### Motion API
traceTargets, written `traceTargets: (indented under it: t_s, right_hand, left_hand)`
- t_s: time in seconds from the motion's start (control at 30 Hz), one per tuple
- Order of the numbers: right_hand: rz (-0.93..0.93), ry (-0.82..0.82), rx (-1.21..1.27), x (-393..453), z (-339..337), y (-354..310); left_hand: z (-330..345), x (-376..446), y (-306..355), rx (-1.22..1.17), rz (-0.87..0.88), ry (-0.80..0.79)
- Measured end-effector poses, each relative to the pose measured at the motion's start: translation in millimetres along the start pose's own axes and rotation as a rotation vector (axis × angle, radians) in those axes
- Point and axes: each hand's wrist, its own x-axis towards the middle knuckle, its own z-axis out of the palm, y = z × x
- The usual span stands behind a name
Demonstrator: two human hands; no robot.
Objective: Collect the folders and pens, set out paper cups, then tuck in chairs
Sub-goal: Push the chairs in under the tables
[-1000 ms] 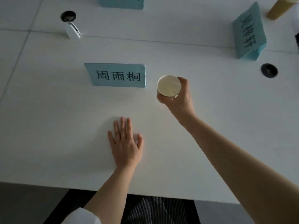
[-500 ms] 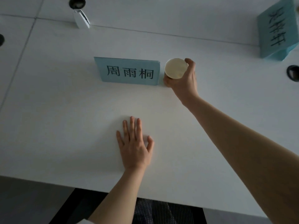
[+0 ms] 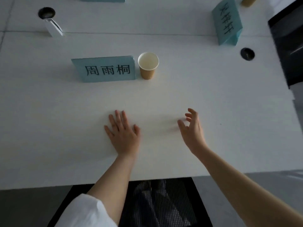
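On my feed, the tan paper cup with a white inside [image 3: 148, 65] stood upright on the white table [image 3: 49, 104], just beside the right end of the pale blue folded name card with three black characters [image 3: 105, 69]; I could not tell whether the two touched. The cup's mouth faced me and I saw only its pale inner wall and bottom, with nothing in it that I could make out.

My left hand [image 3: 123, 133] lay flat on the table, palm down, fingers straight and a little spread, holding nothing. My right hand [image 3: 191, 128] was above the table, well apart from the cup, its fingers loosely curved and parted, gripping nothing. A white sleeve [image 3: 85, 210] showed at the lower left.

A second pale blue name card [image 3: 227, 23] stood at the far right, turned at an angle. A round black grommet [image 3: 247, 54] sat in the tabletop near it, and another black round opening [image 3: 46, 12] sat at the far left with a small white and silver object [image 3: 54, 29] just beside it; I could not tell what that was. A black mesh chair seat [image 3: 157, 202] lay below the table's near edge.
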Motion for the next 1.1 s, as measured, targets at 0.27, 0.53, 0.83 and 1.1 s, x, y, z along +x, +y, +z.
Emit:
traceTargets:
  t_s: [0.27,0.53,0.83,1.1]
  right_hand:
    - [0.151,0.026,-0.056,-91.7,-87.7,74.2]
    - [0.121,0.212,-0.005,-150.5,-188.8,151.0]
    - [0.127,0.236,0.100,-205.4,-337.8,245.8]
    - [0.136,0.222,0.164,-191.5,-424.2,289.1]
  left_hand:
    - [-28.6,-48.4,58.7,-0.007,0.146,-0.163]
    - [-30.2,-166.8,160.9,-0.101,0.394,-0.188]
    - [-9.7,-324.4,297.6,-0.323,0.483,-0.239]
    - [4.6,-378.8,401.9,-0.306,0.534,-0.412]
